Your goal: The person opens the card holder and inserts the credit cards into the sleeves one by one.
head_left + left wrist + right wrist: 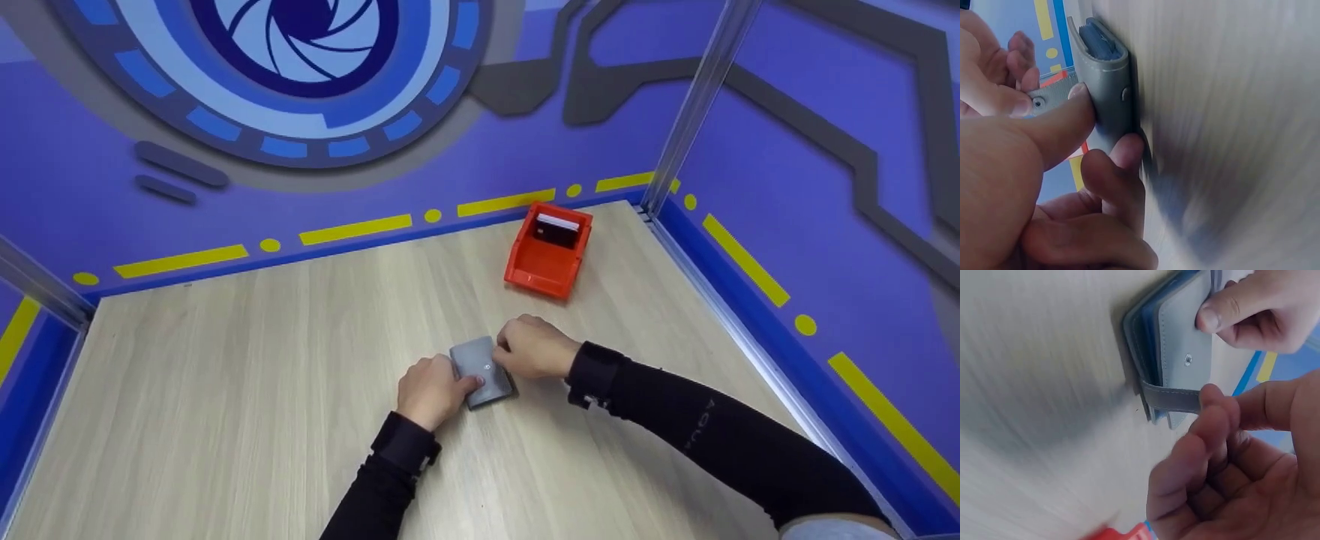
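Note:
A grey card wallet (471, 358) lies on the wooden tabletop between the hands. My left hand (429, 391) holds its left side, thumb on the front cover and fingers at the edge, as the left wrist view shows on the wallet (1107, 95). With thumb and fingertips my right hand (538, 349) pinches the end of the wallet's closing strap (1174, 399), which stands away from the cover. A metal snap stud (1188, 359) shows on the cover. The strap's own snap (1038, 102) is visible in the left wrist view. Dark inner sleeves (1151, 332) show at the wallet's side.
A red open-front bin (544, 266) stands behind the hands near the back corner, with a black-and-white item (557, 229) against its rear wall. Printed blue-purple panels (360, 195) border the tabletop (225, 405) at the back and sides.

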A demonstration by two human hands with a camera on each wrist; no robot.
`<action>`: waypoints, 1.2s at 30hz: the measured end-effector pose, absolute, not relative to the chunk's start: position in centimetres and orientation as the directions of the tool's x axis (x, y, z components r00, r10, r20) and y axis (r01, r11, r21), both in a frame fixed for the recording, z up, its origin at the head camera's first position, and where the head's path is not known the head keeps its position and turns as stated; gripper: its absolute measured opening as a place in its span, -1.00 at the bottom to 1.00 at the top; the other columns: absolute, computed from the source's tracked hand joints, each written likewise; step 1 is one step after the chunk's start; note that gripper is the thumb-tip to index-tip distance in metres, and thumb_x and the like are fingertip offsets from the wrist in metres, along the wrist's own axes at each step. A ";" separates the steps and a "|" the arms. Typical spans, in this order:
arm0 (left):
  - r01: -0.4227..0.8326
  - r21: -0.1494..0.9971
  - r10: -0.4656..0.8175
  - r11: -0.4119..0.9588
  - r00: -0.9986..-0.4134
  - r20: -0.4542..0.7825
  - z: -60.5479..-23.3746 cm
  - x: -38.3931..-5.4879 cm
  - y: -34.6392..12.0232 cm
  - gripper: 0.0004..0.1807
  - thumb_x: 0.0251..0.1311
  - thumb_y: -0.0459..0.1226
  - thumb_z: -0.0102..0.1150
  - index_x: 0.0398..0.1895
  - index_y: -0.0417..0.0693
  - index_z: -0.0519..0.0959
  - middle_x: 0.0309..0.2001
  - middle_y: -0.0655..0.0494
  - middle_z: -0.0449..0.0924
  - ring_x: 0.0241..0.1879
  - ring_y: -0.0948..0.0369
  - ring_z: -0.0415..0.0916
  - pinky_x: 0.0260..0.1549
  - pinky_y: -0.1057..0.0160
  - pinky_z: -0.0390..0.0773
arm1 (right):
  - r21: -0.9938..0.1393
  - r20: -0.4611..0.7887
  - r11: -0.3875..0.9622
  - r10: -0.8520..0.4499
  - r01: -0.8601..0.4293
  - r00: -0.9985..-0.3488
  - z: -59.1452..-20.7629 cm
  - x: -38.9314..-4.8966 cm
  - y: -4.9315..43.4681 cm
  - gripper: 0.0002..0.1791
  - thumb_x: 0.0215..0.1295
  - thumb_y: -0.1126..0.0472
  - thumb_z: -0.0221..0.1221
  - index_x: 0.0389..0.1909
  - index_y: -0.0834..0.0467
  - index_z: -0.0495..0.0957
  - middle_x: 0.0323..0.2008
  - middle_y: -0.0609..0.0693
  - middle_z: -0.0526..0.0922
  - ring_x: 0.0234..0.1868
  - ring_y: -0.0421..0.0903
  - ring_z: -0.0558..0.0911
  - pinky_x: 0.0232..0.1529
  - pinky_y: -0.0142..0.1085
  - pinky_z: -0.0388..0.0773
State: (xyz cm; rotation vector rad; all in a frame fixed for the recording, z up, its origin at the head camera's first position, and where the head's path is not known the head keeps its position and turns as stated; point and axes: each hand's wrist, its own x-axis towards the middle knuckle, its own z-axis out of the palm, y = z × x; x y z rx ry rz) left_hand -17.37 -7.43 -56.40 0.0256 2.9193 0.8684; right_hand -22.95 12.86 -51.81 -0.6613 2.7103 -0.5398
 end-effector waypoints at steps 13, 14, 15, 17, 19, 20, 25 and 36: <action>0.023 0.539 0.053 0.842 -0.998 -0.040 -56.6 -17.1 -7.4 -0.50 0.29 -0.04 0.53 -0.58 0.04 0.39 -0.53 0.15 0.39 -0.57 0.16 0.33 -0.57 0.17 0.26 | -0.220 -0.199 0.824 -0.562 -0.522 -0.803 -53.1 -22.9 9.4 -0.56 0.38 0.10 0.35 -0.68 0.02 0.44 -0.55 -0.07 0.43 -0.47 -0.06 0.42 -0.34 -0.19 0.40; 0.020 0.538 0.051 0.843 -0.998 -0.042 -56.6 -17.1 -7.4 -0.51 0.30 -0.05 0.53 -0.58 0.05 0.39 -0.53 0.15 0.38 -0.57 0.16 0.33 -0.57 0.17 0.26 | -0.215 -0.197 0.820 -0.568 -0.530 -0.799 -53.1 -23.0 9.3 -0.56 0.37 0.11 0.35 -0.68 0.02 0.42 -0.55 -0.07 0.42 -0.47 -0.06 0.42 -0.35 -0.18 0.40; 0.019 0.536 0.050 0.844 -0.998 -0.044 -56.6 -17.1 -7.4 -0.51 0.30 -0.06 0.53 -0.58 0.05 0.40 -0.53 0.15 0.39 -0.57 0.16 0.33 -0.57 0.17 0.27 | -0.209 -0.197 0.817 -0.574 -0.537 -0.795 -53.1 -23.0 9.3 -0.56 0.36 0.11 0.36 -0.68 0.02 0.41 -0.56 -0.08 0.42 -0.48 -0.06 0.41 -0.36 -0.18 0.40; 0.016 0.533 0.051 0.846 -0.997 -0.051 -56.5 -17.1 -7.4 -0.54 0.31 -0.07 0.52 -0.57 0.04 0.43 -0.52 0.14 0.41 -0.56 0.16 0.34 -0.57 0.17 0.28 | -0.193 -0.205 0.813 -0.581 -0.549 -0.788 -52.9 -23.0 9.1 -0.56 0.36 0.11 0.36 -0.67 0.02 0.40 -0.55 -0.07 0.43 -0.48 -0.06 0.41 -0.37 -0.17 0.41; 0.015 0.531 0.051 0.847 -0.997 -0.053 -56.5 -17.2 -7.4 -0.56 0.30 -0.07 0.53 -0.56 0.03 0.45 -0.52 0.13 0.44 -0.56 0.16 0.35 -0.57 0.17 0.29 | -0.172 -0.221 0.816 -0.578 -0.552 -0.786 -52.6 -22.9 9.0 -0.58 0.37 0.10 0.36 -0.64 0.03 0.41 -0.52 -0.05 0.46 -0.46 -0.04 0.43 -0.35 -0.15 0.43; 0.016 0.530 0.051 0.848 -0.997 -0.052 -56.4 -17.2 -7.4 -0.57 0.30 -0.07 0.53 -0.55 0.02 0.47 -0.51 0.12 0.46 -0.56 0.16 0.35 -0.57 0.16 0.29 | -0.164 -0.225 0.817 -0.576 -0.552 -0.786 -52.5 -22.9 8.9 -0.59 0.36 0.10 0.37 -0.63 0.04 0.42 -0.50 -0.03 0.48 -0.45 -0.03 0.44 -0.34 -0.13 0.46; 0.006 0.518 0.040 0.855 -0.998 -0.055 -56.2 -17.3 -7.6 -0.59 0.29 -0.07 0.53 -0.52 -0.01 0.51 -0.48 0.07 0.53 -0.53 0.13 0.41 -0.53 0.12 0.37 | -0.151 -0.229 0.823 -0.568 -0.547 -0.791 -52.4 -22.7 8.6 -0.65 0.34 0.09 0.39 -0.56 0.08 0.50 -0.44 0.02 0.55 -0.42 -0.01 0.48 -0.28 -0.05 0.57; 0.013 0.527 0.047 0.850 -0.998 -0.052 -56.3 -17.3 -7.5 -0.63 0.28 -0.07 0.54 -0.46 -0.06 0.58 -0.45 0.02 0.61 -0.51 0.12 0.46 -0.52 0.10 0.41 | -0.140 -0.246 0.839 -0.544 -0.526 -0.802 -52.4 -22.8 8.6 -0.68 0.38 0.13 0.35 -0.56 0.09 0.53 -0.47 0.00 0.54 -0.43 -0.03 0.47 -0.32 -0.11 0.51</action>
